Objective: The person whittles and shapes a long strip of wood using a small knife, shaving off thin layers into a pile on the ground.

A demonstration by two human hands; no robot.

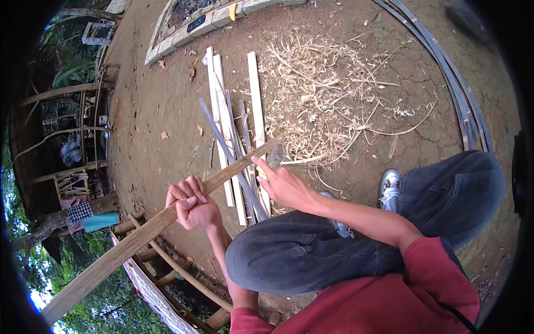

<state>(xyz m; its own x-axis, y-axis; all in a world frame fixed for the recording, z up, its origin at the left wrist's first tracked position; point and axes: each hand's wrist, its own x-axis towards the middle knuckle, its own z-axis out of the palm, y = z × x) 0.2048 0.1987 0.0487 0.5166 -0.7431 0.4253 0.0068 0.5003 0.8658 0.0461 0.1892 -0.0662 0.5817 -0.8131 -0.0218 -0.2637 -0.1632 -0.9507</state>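
A long, flat bamboo strip (111, 257) slants from the lower left up to the middle of the view. My left hand (194, 205) is wrapped round it in a fist, near its middle. Close to the strip's far end is my right hand (285, 186), its index finger stretched along the strip's edge. The other fingers of that hand are curled round a small yellow thing (261, 175), of which only a bit shows; its kind is hidden. Beneath the strip, several pale wooden slats (257, 106) and greyish ones (217, 125) lie on the ground.
A heap of curled shavings (328, 94) spreads beyond my right hand. Long dark bent strips (445, 61) lie at the far right. A block border (192, 34) holds a dark phone (196, 23) and a yellow object (232, 11). A pole railing (181, 271) stands at lower left.
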